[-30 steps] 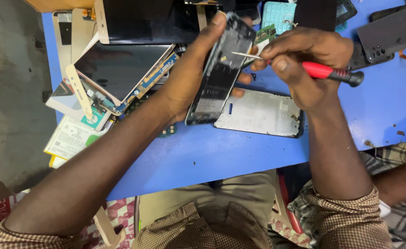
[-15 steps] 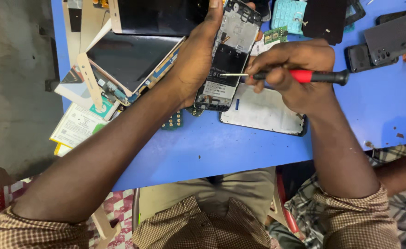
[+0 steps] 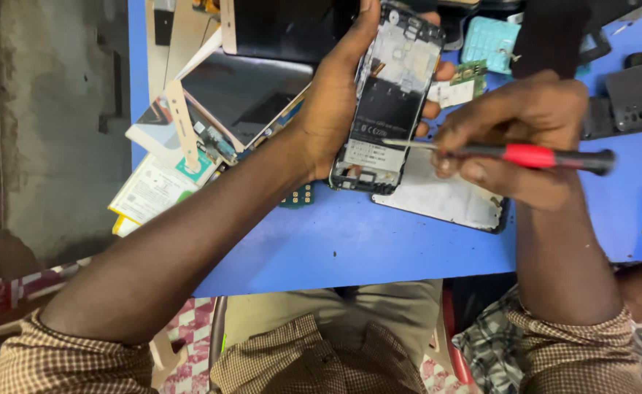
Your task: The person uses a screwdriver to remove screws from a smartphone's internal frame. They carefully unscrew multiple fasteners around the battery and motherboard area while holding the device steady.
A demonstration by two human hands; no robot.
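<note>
Above the cluttered blue table, the left hand clasped an opened black phone chassis, the right hand pinched a red-handled screwdriver against it, over a white back panel beside stacked screens.

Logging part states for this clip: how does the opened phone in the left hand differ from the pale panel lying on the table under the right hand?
The opened phone is held off the table in the left hand, its insides exposed; the pale panel lies flat on the blue table, plain-faced. The screwdriver tip points at the phone, not the panel. Both are similar-sized rectangles.
</note>
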